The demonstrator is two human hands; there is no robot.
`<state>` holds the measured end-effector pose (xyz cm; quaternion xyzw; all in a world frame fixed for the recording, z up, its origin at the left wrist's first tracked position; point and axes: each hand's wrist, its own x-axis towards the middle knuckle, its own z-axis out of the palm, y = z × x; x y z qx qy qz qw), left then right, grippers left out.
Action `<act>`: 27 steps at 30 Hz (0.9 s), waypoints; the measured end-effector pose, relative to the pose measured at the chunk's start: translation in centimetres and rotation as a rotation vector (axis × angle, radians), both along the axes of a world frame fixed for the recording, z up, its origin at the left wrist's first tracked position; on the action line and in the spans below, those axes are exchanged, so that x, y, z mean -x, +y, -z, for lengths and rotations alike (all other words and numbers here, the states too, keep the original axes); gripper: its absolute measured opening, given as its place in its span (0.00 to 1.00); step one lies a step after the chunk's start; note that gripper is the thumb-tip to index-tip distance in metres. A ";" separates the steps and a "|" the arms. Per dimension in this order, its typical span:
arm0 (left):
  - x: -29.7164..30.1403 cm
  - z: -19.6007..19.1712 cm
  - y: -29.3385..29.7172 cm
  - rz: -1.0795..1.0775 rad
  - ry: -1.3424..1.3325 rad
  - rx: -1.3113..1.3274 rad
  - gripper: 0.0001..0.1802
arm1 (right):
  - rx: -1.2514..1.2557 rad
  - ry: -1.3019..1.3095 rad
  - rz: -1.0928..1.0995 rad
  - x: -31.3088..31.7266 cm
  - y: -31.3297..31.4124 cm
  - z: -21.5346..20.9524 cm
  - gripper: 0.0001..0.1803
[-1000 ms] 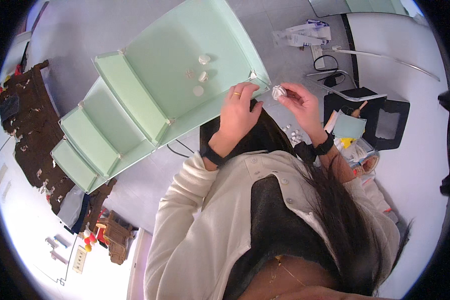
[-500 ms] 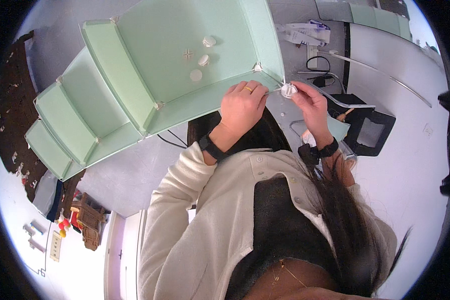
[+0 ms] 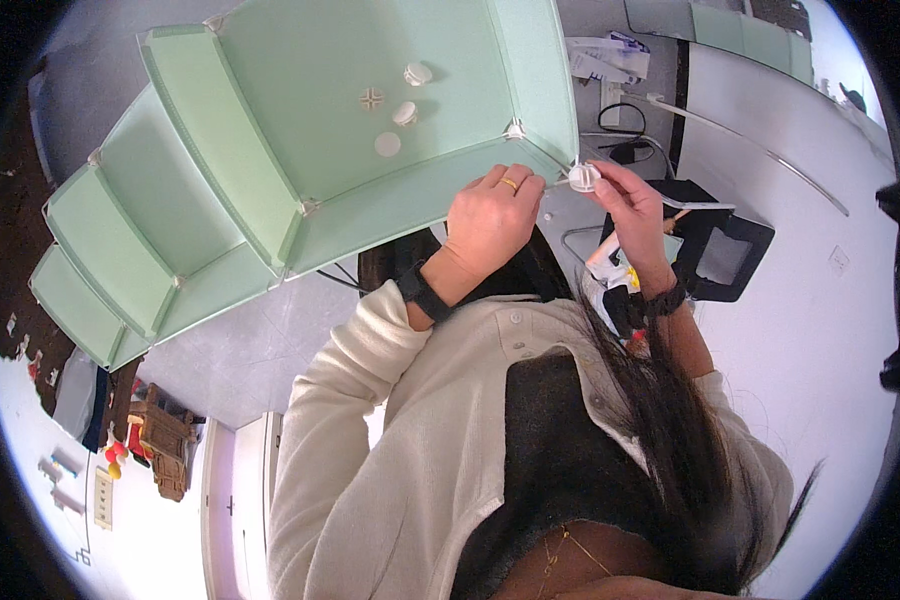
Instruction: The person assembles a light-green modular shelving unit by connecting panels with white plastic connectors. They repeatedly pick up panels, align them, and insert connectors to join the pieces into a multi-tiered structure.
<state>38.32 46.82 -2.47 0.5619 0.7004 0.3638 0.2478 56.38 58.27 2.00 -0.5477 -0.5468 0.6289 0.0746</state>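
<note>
A pale green panel shelf unit (image 3: 260,140) in stepped compartments lies before me, its corners joined by white plastic connectors. My right hand (image 3: 635,215) pinches a round white slotted connector (image 3: 583,178) between thumb and fingers at the unit's near right corner. Whether the panel edges sit fully in its slots I cannot tell. Curled over the near panel's edge, left of that corner, is my left hand (image 3: 492,215), which wears a ring. Inside the large compartment lie two loose round connectors (image 3: 417,74), a cross-shaped piece (image 3: 371,98) and a white disc (image 3: 387,145).
To the right are a black box-like item (image 3: 735,255), a metal rod (image 3: 770,155) and a black cable (image 3: 625,110). A white plastic package (image 3: 610,60) lies beyond the corner. At the lower left stands a brown wooden toy-like item (image 3: 162,440).
The unit appears slightly farther left in the view. The connector's slotted face shows more toward me, and my right hand has shifted slightly right. Both hands keep their holds.
</note>
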 end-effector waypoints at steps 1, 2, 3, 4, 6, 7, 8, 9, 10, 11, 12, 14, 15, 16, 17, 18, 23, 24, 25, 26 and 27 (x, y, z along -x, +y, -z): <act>0.0 0.0 0.0 0.004 -0.003 0.001 0.08 | -0.027 -0.024 -0.026 0.0 0.0 0.0 0.15; 0.0 0.1 0.0 0.006 -0.007 0.001 0.08 | -0.055 -0.046 -0.053 -0.1 0.1 -0.1 0.15; -0.1 0.1 0.0 0.009 -0.004 -0.013 0.07 | -0.063 -0.051 -0.063 -0.2 0.1 -0.1 0.15; -0.1 0.2 0.1 0.008 -0.003 -0.026 0.07 | -0.071 -0.055 -0.074 -0.2 0.1 -0.1 0.15; -0.1 0.2 0.1 0.013 0.001 -0.031 0.07 | -0.076 -0.061 -0.080 -0.4 0.1 -0.1 0.15; 0.0 0.2 0.1 0.018 0.004 -0.024 0.07 | -0.072 -0.064 -0.075 -0.5 0.0 0.0 0.15; 0.0 0.2 0.0 0.022 0.004 -0.015 0.08 | -0.071 -0.043 -0.064 -0.6 0.0 0.0 0.15; 0.0 0.2 0.0 0.024 0.003 -0.013 0.08 | -0.060 -0.071 -0.040 -0.7 -0.3 0.1 0.16; 0.0 0.2 -0.1 0.026 0.000 -0.010 0.08 | -0.052 -0.075 -0.009 -0.8 -0.6 0.2 0.16; -0.1 0.2 -0.1 0.025 -0.005 -0.005 0.08 | -0.042 -0.080 0.020 -1.0 -0.9 0.3 0.16; -0.1 0.2 -0.2 0.022 -0.004 -0.009 0.09 | -0.060 -0.144 -0.001 -1.2 -1.2 0.3 0.17; -0.1 0.3 -0.3 0.022 -0.006 -0.017 0.09 | -0.067 -0.077 -0.003 -1.6 -1.6 0.5 0.17; -0.1 0.3 -0.3 0.023 -0.014 -0.014 0.10 | -0.063 -0.062 0.010 -1.8 -1.7 0.5 0.17; 0.0 0.3 -0.3 0.026 -0.021 -0.014 0.10 | -0.066 -0.047 0.004 -1.9 -1.6 0.6 0.17; 0.0 0.3 -0.4 0.028 -0.027 -0.014 0.10 | -0.024 -0.041 0.015 -2.0 -1.5 0.7 0.17; 0.0 0.3 -0.4 0.032 -0.031 -0.007 0.11 | 0.021 -0.038 0.032 -2.1 -1.2 0.8 0.17; 0.2 0.2 -0.5 0.033 -0.041 0.000 0.12 | 0.238 0.164 0.149 -1.9 0.1 1.1 0.16; 0.2 0.2 -0.4 0.032 -0.044 -0.002 0.12 | 0.253 0.161 0.172 -1.8 0.2 1.0 0.17; 0.3 0.2 -0.4 0.031 -0.046 -0.005 0.12 | 0.209 0.125 0.120 -1.6 0.1 1.0 0.19; 0.3 0.2 -0.3 0.029 -0.049 -0.009 0.12 | 0.157 0.096 0.068 -1.5 0.0 0.9 0.20; 0.4 0.2 -0.3 0.034 -0.048 -0.007 0.12 | 0.115 0.069 0.018 -1.4 -0.1 0.9 0.21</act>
